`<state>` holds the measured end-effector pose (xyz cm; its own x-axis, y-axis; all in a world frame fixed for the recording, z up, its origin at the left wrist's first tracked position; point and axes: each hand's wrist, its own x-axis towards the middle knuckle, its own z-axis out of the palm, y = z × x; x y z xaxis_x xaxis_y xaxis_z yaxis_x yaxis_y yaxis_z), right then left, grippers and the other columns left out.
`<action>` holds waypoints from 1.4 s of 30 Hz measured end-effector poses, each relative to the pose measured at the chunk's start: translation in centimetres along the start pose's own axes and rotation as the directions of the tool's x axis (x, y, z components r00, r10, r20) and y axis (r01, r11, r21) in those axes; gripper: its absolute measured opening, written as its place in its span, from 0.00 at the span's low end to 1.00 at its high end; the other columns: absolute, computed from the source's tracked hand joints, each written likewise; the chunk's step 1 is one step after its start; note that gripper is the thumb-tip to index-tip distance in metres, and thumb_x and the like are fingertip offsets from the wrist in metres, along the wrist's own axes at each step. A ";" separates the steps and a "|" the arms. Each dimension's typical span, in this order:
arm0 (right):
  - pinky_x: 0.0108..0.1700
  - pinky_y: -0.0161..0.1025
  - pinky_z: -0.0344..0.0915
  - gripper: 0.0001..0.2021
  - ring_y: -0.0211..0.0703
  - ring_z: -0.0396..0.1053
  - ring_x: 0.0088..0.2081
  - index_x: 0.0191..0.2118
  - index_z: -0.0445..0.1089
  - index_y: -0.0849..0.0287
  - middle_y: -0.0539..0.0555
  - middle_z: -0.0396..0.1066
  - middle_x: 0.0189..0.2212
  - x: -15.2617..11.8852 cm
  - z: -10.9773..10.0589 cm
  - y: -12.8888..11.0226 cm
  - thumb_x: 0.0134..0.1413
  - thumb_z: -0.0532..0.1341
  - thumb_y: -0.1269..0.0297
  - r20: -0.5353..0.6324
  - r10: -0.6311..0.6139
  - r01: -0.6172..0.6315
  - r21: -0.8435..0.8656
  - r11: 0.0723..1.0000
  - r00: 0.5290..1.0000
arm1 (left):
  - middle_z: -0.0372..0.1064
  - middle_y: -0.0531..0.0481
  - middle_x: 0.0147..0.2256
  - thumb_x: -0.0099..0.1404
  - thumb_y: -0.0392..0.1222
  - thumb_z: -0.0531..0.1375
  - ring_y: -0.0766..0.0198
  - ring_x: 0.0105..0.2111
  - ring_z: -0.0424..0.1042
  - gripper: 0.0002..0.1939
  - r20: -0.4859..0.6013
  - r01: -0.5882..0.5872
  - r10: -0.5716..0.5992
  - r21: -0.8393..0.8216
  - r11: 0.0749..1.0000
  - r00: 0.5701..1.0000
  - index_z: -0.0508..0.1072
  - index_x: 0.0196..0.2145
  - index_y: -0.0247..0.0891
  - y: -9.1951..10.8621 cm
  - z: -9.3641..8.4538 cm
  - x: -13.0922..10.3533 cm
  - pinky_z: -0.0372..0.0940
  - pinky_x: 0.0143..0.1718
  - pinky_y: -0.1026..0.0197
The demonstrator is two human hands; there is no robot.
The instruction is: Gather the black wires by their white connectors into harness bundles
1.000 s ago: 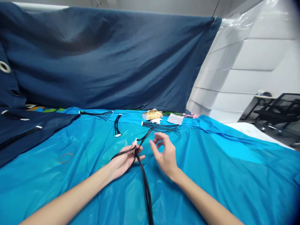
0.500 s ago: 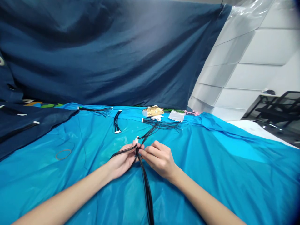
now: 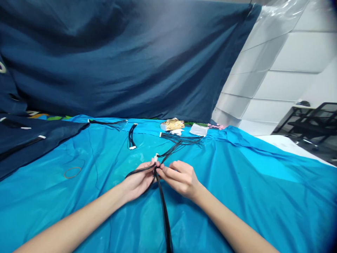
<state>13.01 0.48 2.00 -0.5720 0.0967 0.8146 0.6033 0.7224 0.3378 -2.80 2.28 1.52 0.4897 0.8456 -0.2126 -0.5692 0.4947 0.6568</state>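
Note:
My left hand [image 3: 142,179] is closed around a black wire harness [image 3: 163,207] just below its white connector [image 3: 156,157]. One loop of the black wires bends out to the left over the left fingers. My right hand [image 3: 181,177] pinches the same bundle from the right, its fingertips close to the left ones. From the hands the long wires trail down toward the bottom edge, while thinner ends fan out to the upper right. The exact spot between the fingertips is partly hidden.
Farther back on the blue cloth [image 3: 226,196] lie a fanned wire harness [image 3: 181,138], a short cable [image 3: 131,136] and another harness [image 3: 107,123]. A gold packet [image 3: 173,124] and a clear bag [image 3: 198,129] sit behind. A rubber band [image 3: 72,172] rests at left.
Both hands and the white connector have shifted very slightly to the right. The connector tilts a little more to the right, and the grip on the wires stays.

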 end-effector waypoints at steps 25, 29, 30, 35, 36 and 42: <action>0.40 0.44 0.67 0.06 0.40 0.68 0.33 0.31 0.70 0.57 0.50 0.68 0.26 2.2 -1.8 1.4 0.46 0.62 0.60 0.353 0.885 -0.388 0.894 -0.223 0.304 | 0.69 0.47 0.29 0.60 0.33 0.53 0.65 0.30 0.70 0.08 -0.080 -0.103 0.109 0.074 0.992 0.991 0.70 0.26 0.31 0.8 0.6 -0.3 0.65 0.42 0.53; 0.22 0.30 0.59 0.10 0.32 0.61 0.24 0.37 0.70 0.55 0.49 0.64 0.26 2.2 -2.9 2.9 0.46 0.61 0.61 0.223 0.952 -0.417 0.901 -0.120 0.208 | 0.68 0.47 0.29 0.60 0.33 0.53 0.66 0.28 0.69 0.08 -0.077 -0.111 0.117 0.080 0.991 0.990 0.69 0.27 0.32 0.5 0.6 -0.1 0.66 0.41 0.54; 0.19 0.29 0.55 0.11 0.31 0.59 0.23 0.39 0.70 0.54 0.49 0.64 0.27 2.1 -3.0 3.1 0.47 0.61 0.61 0.167 0.963 -0.457 0.888 -0.054 0.211 | 0.68 0.47 0.29 0.61 0.33 0.53 0.67 0.28 0.69 0.08 -0.082 -0.109 0.116 0.080 0.991 0.990 0.69 0.27 0.32 0.4 0.6 -0.1 0.67 0.40 0.55; 0.23 0.33 0.57 0.05 0.34 0.61 0.25 0.33 0.73 0.55 0.50 0.67 0.27 1.8 -3.0 2.0 0.47 0.62 0.65 -0.147 0.840 -0.641 0.582 0.500 0.522 | 0.68 0.48 0.28 0.62 0.34 0.51 0.69 0.24 0.67 0.09 -0.093 -0.095 0.102 0.077 0.993 0.990 0.69 0.27 0.32 0.2 0.6 -0.1 0.67 0.37 0.56; 0.24 0.34 0.58 0.03 0.34 0.61 0.25 0.30 0.73 0.55 0.50 0.67 0.25 1.7 -2.8 1.6 0.47 0.62 0.67 -0.153 0.781 -0.627 0.512 0.587 0.606 | 0.68 0.48 0.28 0.62 0.34 0.50 0.69 0.24 0.67 0.10 -0.093 -0.091 0.098 0.073 0.993 0.991 0.69 0.27 0.32 0.2 0.6 -0.1 0.67 0.37 0.56; 0.27 0.35 0.61 0.02 0.35 0.62 0.25 0.27 0.71 0.57 0.50 0.67 0.22 1.5 -1.7 -0.1 0.48 0.61 0.69 -0.054 0.572 -0.502 0.416 0.758 0.819 | 0.68 0.48 0.28 0.62 0.33 0.50 0.69 0.22 0.67 0.10 -0.120 -0.065 0.072 0.061 0.996 0.990 0.69 0.26 0.32 0.3 0.7 -0.2 0.67 0.33 0.59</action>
<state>13.00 -0.60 4.01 -0.0932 0.4551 0.8856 0.5132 0.7842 -0.3489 -2.62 2.18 2.27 0.3648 0.8968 -0.2502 -0.5583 0.4257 0.7121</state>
